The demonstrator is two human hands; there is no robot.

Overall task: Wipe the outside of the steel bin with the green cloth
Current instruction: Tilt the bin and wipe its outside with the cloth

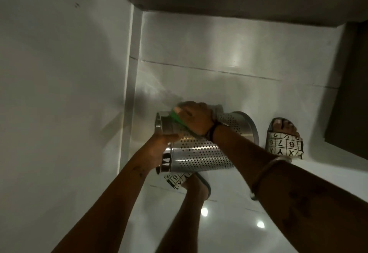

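Observation:
A perforated steel bin [199, 156] is held on its side above the floor, with its solid steel band and one end pointing left and its other round end to the right. My left hand [157, 153] grips the bin at the left end, near the rim. My right hand [196, 119] presses the green cloth [176, 120] against the top of the bin's smooth band. Only a small strip of the cloth shows under my fingers.
A white wall [59, 93] stands close on the left, and dark cabinet fronts [350, 93] are at the right. The glossy white tiled floor [219, 53] lies below. My two feet in patterned sandals, the right one [284, 141] and the left one [187, 181], stand under the bin.

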